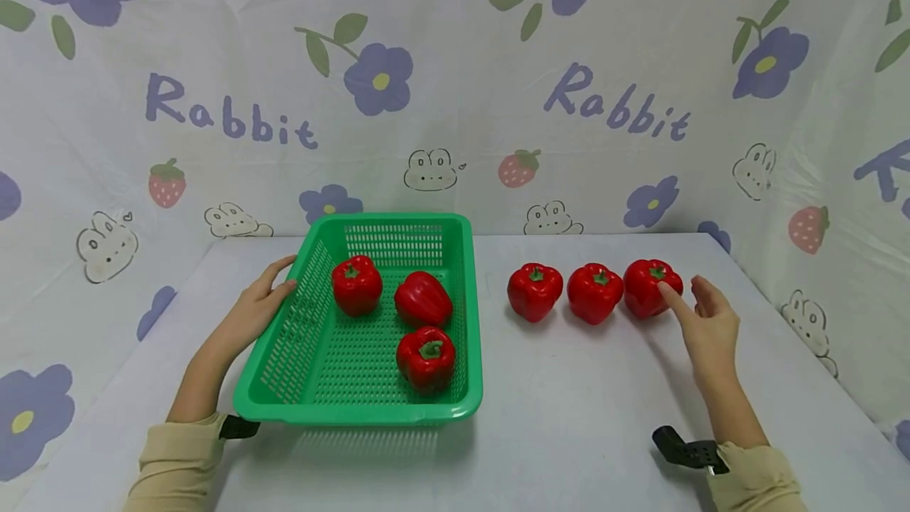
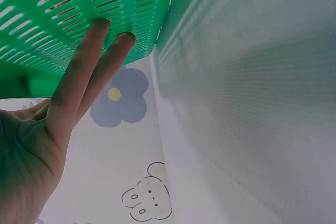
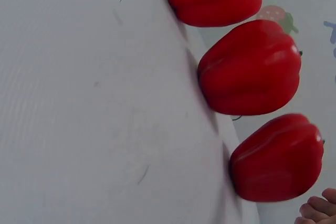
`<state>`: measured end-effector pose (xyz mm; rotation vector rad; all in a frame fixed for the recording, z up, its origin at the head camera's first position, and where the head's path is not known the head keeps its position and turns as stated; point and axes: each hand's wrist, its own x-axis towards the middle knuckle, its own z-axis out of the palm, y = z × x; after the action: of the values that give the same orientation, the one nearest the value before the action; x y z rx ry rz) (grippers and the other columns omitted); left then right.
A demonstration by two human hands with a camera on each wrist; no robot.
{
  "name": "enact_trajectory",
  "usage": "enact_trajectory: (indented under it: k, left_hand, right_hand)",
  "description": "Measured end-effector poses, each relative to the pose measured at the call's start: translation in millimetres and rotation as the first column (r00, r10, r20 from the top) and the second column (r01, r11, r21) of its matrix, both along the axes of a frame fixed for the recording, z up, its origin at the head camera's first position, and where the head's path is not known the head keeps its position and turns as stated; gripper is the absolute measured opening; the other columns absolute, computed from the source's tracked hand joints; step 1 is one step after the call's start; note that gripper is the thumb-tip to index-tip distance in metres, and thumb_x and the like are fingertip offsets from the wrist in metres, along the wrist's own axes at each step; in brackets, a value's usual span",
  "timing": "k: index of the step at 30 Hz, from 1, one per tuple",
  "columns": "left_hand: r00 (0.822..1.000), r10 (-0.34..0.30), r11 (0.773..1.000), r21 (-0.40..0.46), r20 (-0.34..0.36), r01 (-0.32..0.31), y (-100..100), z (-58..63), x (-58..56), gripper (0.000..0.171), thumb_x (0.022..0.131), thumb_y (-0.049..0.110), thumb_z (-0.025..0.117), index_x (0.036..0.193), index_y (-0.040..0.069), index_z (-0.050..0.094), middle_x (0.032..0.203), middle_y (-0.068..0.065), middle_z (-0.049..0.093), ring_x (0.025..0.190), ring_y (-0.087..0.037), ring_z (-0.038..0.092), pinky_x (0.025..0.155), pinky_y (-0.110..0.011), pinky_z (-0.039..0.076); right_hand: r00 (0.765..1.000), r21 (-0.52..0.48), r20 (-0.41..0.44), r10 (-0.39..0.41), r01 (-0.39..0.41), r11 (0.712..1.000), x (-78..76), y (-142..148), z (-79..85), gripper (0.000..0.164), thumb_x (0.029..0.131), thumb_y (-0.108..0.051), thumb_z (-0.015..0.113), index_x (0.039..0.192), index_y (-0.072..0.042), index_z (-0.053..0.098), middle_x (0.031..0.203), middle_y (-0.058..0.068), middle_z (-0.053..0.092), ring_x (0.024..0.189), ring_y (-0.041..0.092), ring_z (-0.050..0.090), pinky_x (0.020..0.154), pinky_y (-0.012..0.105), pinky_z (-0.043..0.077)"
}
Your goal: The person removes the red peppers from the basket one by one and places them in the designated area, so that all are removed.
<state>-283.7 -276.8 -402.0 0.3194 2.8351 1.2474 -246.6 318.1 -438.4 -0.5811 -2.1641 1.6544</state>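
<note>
A green plastic basket (image 1: 355,409) stands on the left of the table with three red bell peppers inside: one pepper (image 1: 357,285) at the back left, one lying on its side (image 1: 423,299), and one (image 1: 426,359) at the front right. My left hand (image 1: 249,314) touches the basket's left side; the left wrist view shows two straight fingers (image 2: 79,74) against its slotted wall. To the right, a row holds a pepper (image 1: 535,292), a middle pepper (image 1: 595,293) and a right-end pepper (image 1: 650,289). Beside that last one is my right hand (image 1: 711,334), thumb apart from the loosely bent fingers, gripping nothing.
The white tabletop (image 1: 554,417) runs up to a cloth backdrop (image 1: 455,62) printed with flowers, rabbits and strawberries. Black straps with small devices sit at both wrists, the right device (image 1: 686,449) standing out over the table.
</note>
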Motion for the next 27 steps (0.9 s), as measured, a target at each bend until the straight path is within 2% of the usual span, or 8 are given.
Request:
enact_trajectory:
  k: [7, 13, 18, 23, 27]
  left_hand:
    - [1.0, -0.004, 1.0, 0.016, 0.009, 0.004, 0.0, 0.7, 0.5, 0.061, 0.106, 0.044, 0.033, 0.158, 0.02, 0.014, 0.126, -0.03, 0.059, 0.091, -0.021, 0.067, 0.078, -0.034, 0.051]
    - [1.0, -0.001, 1.0, 0.02, 0.018, 0.001, 0.2, 0.3, 1.3, 0.061, 0.106, 0.044, 0.032, 0.158, 0.019, 0.013, 0.124, -0.031, 0.06, 0.086, -0.017, 0.067, 0.076, -0.033, 0.051]
    - [1.0, 0.002, 1.0, 0.015, 0.017, -0.002, 0.4, 0.1, 1.9, 0.061, 0.106, 0.044, 0.032, 0.158, 0.019, 0.013, 0.123, -0.03, 0.061, 0.085, -0.016, 0.066, 0.075, -0.033, 0.051]
    - [1.0, -0.001, 1.0, 0.018, 0.017, 0.001, 0.5, 0.7, 1.6, 0.061, 0.106, 0.044, 0.032, 0.158, 0.02, 0.013, 0.123, -0.03, 0.061, 0.087, -0.017, 0.066, 0.077, -0.034, 0.051]
    - [1.0, -0.001, 1.0, 0.023, 0.021, 0.001, 0.5, 1.1, 0.9, 0.061, 0.106, 0.044, 0.032, 0.158, 0.02, 0.013, 0.124, -0.03, 0.06, 0.088, -0.018, 0.066, 0.077, -0.034, 0.051]
  right_hand:
    - [0.998, -0.056, -0.043, -0.037, 0.035, 0.998, 0.3, -12.0, 16.9, 0.076, 0.092, -0.045, 0.063, 0.155, -0.022, 0.027, 0.162, -0.001, 0.026, 0.15, 0.014, 0.023, 0.12, 0.029, 0.022]
    - [0.995, -0.094, -0.09, -0.042, 0.034, 0.995, 3.2, -31.3, 32.9, 0.074, 0.092, -0.039, 0.065, 0.154, -0.022, 0.03, 0.161, -0.002, 0.028, 0.15, 0.013, 0.024, 0.119, 0.027, 0.023]
    - [0.995, -0.119, -0.097, 0.01, -0.022, 0.993, 5.3, -51.4, 46.5, 0.073, 0.091, -0.039, 0.067, 0.153, -0.024, 0.032, 0.161, -0.004, 0.03, 0.15, 0.013, 0.025, 0.119, 0.031, 0.026]
    - [0.994, -0.063, -0.066, 0.082, -0.086, 0.994, 5.2, -73.3, 55.7, 0.072, 0.091, -0.044, 0.065, 0.153, -0.027, 0.032, 0.16, -0.004, 0.032, 0.149, 0.015, 0.027, 0.116, 0.035, 0.032]
    - [0.983, -0.036, -0.093, 0.159, -0.163, 0.986, 4.9, -90.2, 59.4, 0.073, 0.09, -0.042, 0.068, 0.153, -0.024, 0.034, 0.157, -0.002, 0.037, 0.147, 0.015, 0.032, 0.115, 0.034, 0.032]
